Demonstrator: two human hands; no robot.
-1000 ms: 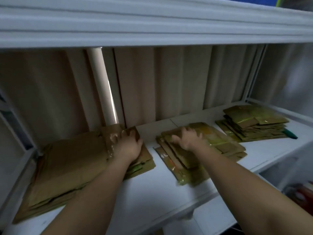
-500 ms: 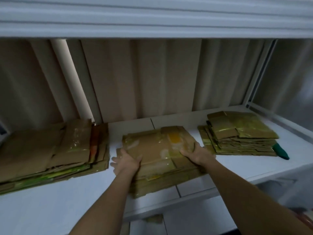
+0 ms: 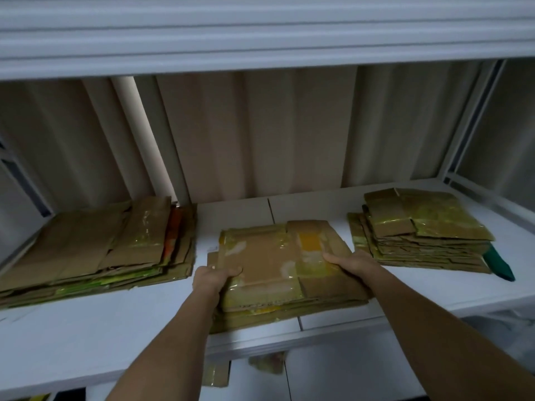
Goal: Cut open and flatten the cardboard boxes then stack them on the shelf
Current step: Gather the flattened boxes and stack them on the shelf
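On shelf (image 3: 121, 328), left hand (image 3: 209, 280) and right hand (image 3: 351, 263) grip cardboard stack (image 3: 275, 264).

White shelf (image 3: 86, 337) carrying three stacks of flattened cardboard. Middle stack (image 3: 278, 273) gripped at both sides: left hand (image 3: 212, 277) on left edge, thumb on top; right hand (image 3: 351, 263) on right edge. Larger left stack (image 3: 95, 250) and right stack (image 3: 419, 233) lying apart. Green object (image 3: 499, 266) protruding beside right stack. Beige curtain (image 3: 260, 134) behind.
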